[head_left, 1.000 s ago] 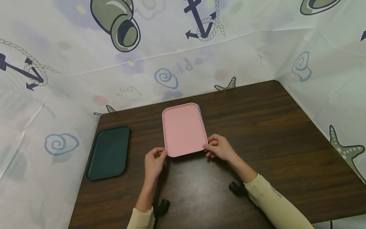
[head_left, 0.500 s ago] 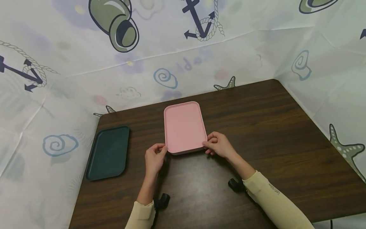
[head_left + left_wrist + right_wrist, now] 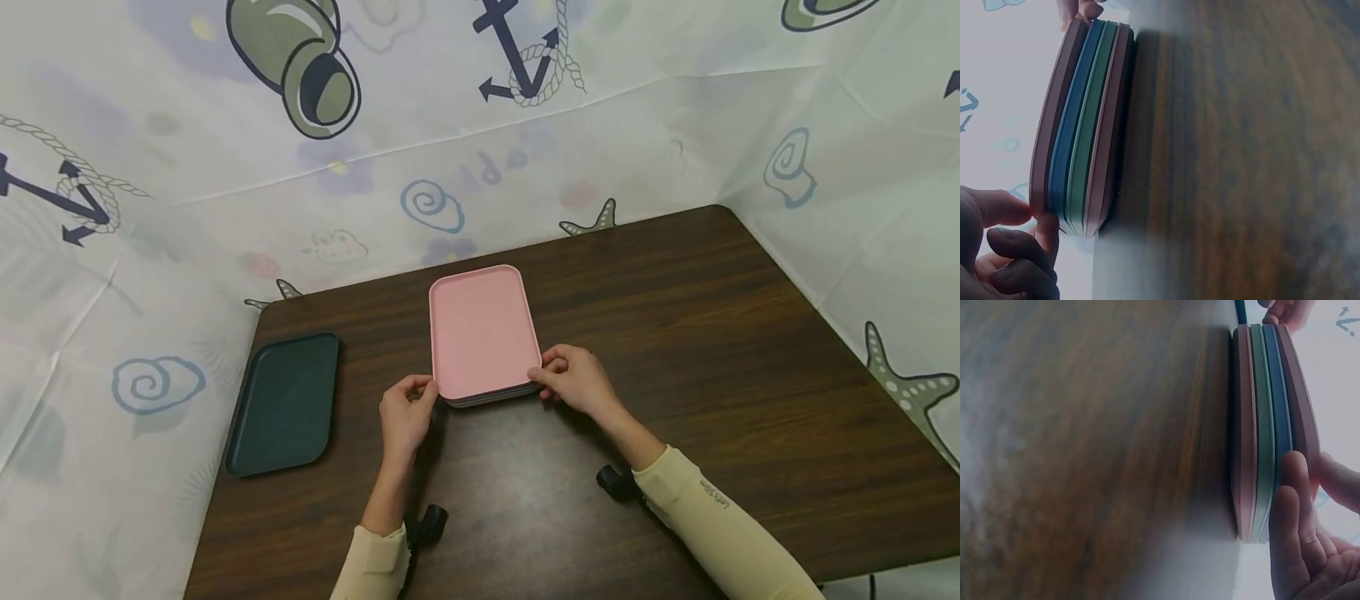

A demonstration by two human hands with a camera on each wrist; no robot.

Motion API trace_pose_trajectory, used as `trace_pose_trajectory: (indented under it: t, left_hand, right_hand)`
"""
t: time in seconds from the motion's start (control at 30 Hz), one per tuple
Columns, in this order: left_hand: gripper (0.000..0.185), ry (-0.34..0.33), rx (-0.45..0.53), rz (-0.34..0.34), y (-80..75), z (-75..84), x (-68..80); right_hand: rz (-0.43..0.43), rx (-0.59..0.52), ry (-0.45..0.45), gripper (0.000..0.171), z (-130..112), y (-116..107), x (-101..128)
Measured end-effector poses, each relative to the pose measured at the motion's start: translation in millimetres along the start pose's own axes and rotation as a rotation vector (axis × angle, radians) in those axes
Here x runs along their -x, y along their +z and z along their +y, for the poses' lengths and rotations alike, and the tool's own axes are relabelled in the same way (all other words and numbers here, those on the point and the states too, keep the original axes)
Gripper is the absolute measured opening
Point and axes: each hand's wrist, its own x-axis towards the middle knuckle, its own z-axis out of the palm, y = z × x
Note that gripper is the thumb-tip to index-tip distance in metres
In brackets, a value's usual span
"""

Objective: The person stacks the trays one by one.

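A stack of trays lies mid-table with a pink tray (image 3: 483, 333) on top. Edge-on in the left wrist view, the stack (image 3: 1085, 125) shows pink, blue, green and pink layers. My left hand (image 3: 423, 390) pinches the top tray's near left corner, thumb above and fingers at the rim (image 3: 1044, 225). My right hand (image 3: 543, 375) pinches the near right corner, its fingers (image 3: 1294, 487) lying along the pink and blue edges of the stack (image 3: 1266, 425).
A dark green tray (image 3: 285, 402) lies alone at the left side of the brown table (image 3: 712, 333). Printed white sheets (image 3: 675, 125) wall the table at the back, left and right. The table's near edge runs under my forearms.
The pink tray, held slightly raised and askew with a blue edge showing, has come down flat and square on the stack. Both hands stay at its near corners.
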Motion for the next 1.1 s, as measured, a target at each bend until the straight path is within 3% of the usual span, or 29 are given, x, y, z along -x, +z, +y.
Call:
trace_pose_trajectory:
  t: [0.27,0.83,1.1]
  left_hand:
    - [0.014,0.015,-0.043,-0.004,-2.3,3.3,2.5]
    - [0.019,0.073,-0.151,-0.027,-7.0,7.8,11.2]
    - [0.024,0.056,-0.153,-0.063,-7.8,7.1,13.0]
  right_hand:
    - [0.071,0.148,-0.067,0.028,0,1,2]
    - [0.097,0.207,-0.106,0.026,-1,3,6]
    - [0.101,0.226,-0.1,0.035,0,2,7]
